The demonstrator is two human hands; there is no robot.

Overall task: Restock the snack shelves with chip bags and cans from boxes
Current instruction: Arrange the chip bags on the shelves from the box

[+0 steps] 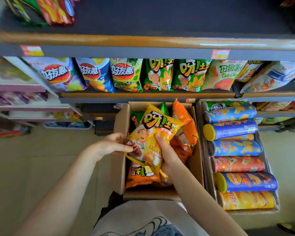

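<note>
A yellow chip bag (153,132) is lifted above an open cardboard box (197,167) on the floor. My right hand (167,154) grips its lower right side, thumb on the front. My left hand (116,143) holds its lower left corner with curled fingers. Inside the box lie orange chip bags (184,126) and a green one (163,107). To the right, a second box (269,160) holds several chip cans lying on their sides, blue (235,128), red (238,164) and yellow (247,200). The shelf (143,95) above the boxes carries a row of chip bags (124,74).
A higher shelf (143,40) holds a few bags at its far left. Pink shelving (24,106) with small packets stands at the left. Lower shelves sit behind the boxes. Beige floor tiles (41,167) spread to the left.
</note>
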